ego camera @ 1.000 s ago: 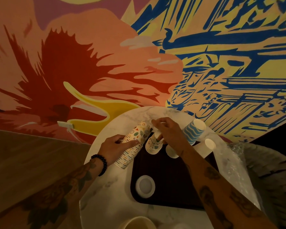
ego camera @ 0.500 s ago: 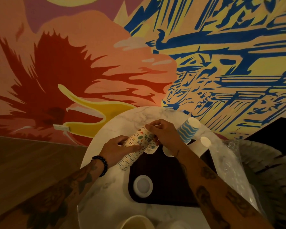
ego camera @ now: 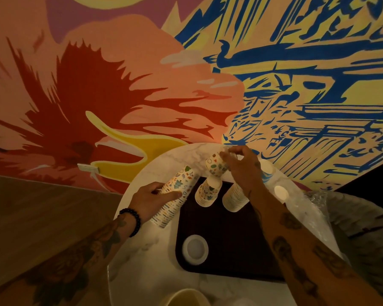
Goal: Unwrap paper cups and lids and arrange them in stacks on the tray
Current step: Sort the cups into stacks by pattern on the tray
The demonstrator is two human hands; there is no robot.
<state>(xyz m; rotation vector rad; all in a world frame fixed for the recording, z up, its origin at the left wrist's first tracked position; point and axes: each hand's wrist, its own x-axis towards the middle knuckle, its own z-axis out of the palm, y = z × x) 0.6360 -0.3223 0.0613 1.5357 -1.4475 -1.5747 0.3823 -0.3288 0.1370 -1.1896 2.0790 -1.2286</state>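
- Head view: the left hand [ego camera: 152,199] has its grip curled round a long sleeve of patterned paper cups [ego camera: 177,193], which lies tilted across the left edge of the dark tray [ego camera: 230,244].
- The right hand [ego camera: 241,168] pinches a short batch of patterned cups [ego camera: 215,165] in its grip. It holds them just above a short patterned stack [ego camera: 208,192] at the tray's far edge.
- A pale ribbed stack [ego camera: 233,199] sits just beside that one, partly under the right forearm.
- A white lid [ego camera: 195,248] lies in the tray's near left corner.
- The tray rests on a marble counter [ego camera: 142,272].
- To the right, a second lid [ego camera: 280,192] lies by crumpled clear wrap [ego camera: 314,217].
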